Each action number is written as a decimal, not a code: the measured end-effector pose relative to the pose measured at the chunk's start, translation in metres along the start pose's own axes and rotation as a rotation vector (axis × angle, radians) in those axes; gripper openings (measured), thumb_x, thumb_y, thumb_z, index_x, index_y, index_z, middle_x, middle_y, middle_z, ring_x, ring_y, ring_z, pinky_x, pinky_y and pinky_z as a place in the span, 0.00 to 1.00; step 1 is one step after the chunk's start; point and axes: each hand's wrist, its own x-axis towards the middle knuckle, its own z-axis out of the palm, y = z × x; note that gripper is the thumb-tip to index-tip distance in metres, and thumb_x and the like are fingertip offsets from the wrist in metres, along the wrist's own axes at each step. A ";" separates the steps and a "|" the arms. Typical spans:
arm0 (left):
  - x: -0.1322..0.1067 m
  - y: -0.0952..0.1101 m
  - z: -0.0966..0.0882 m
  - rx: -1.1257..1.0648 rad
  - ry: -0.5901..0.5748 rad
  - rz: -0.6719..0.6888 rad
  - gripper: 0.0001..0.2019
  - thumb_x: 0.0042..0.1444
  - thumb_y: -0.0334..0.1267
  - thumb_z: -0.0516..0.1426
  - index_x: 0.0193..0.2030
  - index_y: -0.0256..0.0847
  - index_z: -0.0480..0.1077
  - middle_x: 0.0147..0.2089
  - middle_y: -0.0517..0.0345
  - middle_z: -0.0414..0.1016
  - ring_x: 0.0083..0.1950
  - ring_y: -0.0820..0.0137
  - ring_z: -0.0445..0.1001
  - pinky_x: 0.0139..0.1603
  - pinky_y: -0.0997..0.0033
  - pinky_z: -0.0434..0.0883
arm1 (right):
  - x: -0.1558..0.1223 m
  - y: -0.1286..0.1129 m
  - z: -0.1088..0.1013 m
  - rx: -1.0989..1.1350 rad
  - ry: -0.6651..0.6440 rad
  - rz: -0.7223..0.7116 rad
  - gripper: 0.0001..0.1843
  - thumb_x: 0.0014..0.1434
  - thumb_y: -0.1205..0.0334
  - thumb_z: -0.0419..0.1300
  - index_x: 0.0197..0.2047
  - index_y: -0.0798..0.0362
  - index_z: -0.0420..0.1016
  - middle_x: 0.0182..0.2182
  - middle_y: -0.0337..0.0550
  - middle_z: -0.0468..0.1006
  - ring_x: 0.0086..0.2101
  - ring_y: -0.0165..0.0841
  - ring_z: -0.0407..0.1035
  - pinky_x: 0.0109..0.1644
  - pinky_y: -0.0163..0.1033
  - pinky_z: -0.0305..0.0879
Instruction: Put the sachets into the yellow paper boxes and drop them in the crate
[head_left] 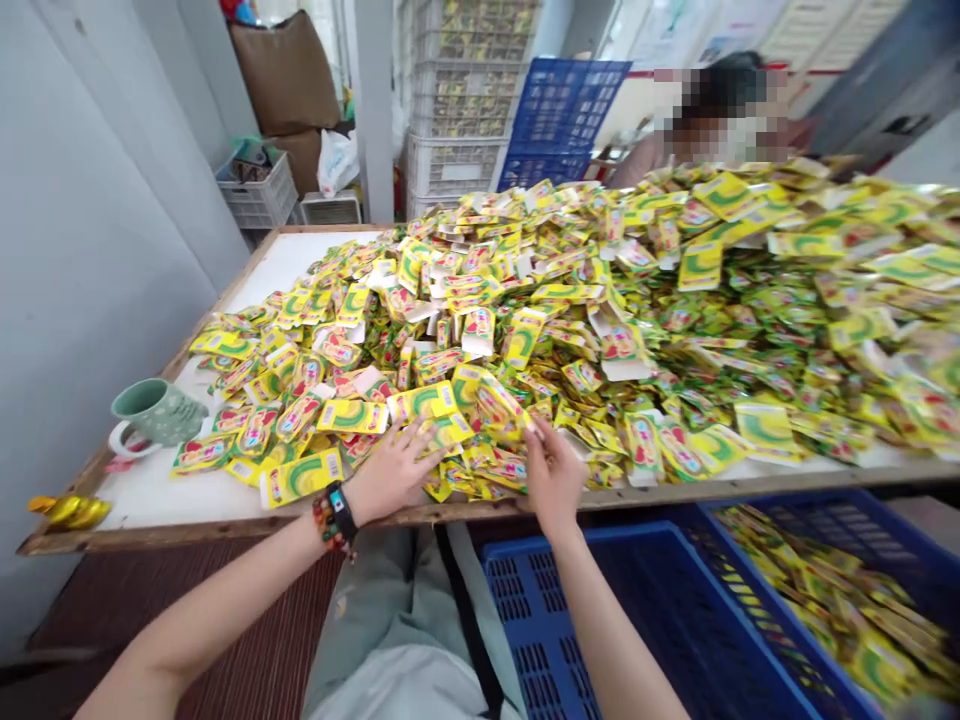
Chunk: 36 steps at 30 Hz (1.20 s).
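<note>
A large heap of small yellow and green packets [600, 310] covers a white table [150, 495]. My left hand [390, 470] lies on the near edge of the heap, fingers spread flat over the packets. My right hand [553, 470] reaches into the packets beside it, its fingers curled against a packet; whether it grips one I cannot make out. A beaded bracelet and a dark wristband sit on my left wrist.
A green mug [154, 412] stands at the table's left end, with gold foil pieces [71, 510] near the corner. Blue crates [675, 620] sit below the front edge, one holding packets [847, 600]. Another person [712, 120] is behind the heap. White crates [457, 100] stack at the back.
</note>
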 end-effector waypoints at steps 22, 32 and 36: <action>0.025 0.009 0.018 -0.009 -0.007 -0.432 0.22 0.57 0.24 0.52 0.56 0.44 0.72 0.61 0.51 0.69 0.63 0.50 0.60 0.57 0.46 0.68 | -0.011 0.018 0.013 -0.363 -0.660 -0.518 0.17 0.61 0.71 0.52 0.50 0.52 0.76 0.48 0.49 0.79 0.49 0.41 0.71 0.53 0.47 0.69; 0.055 0.021 0.006 -0.247 -0.006 -0.403 0.23 0.53 0.21 0.50 0.54 0.37 0.72 0.56 0.47 0.71 0.57 0.57 0.65 0.60 0.56 0.67 | -0.009 0.028 -0.025 0.452 0.091 0.372 0.20 0.48 0.51 0.69 0.41 0.55 0.77 0.33 0.42 0.79 0.32 0.33 0.71 0.38 0.39 0.69; 0.122 0.036 0.022 -0.352 -0.151 -0.342 0.15 0.62 0.31 0.51 0.55 0.34 0.69 0.52 0.46 0.73 0.54 0.59 0.69 0.55 0.59 0.70 | -0.006 0.033 -0.032 0.620 -0.054 0.560 0.20 0.40 0.49 0.72 0.31 0.55 0.75 0.26 0.38 0.76 0.28 0.30 0.68 0.32 0.35 0.66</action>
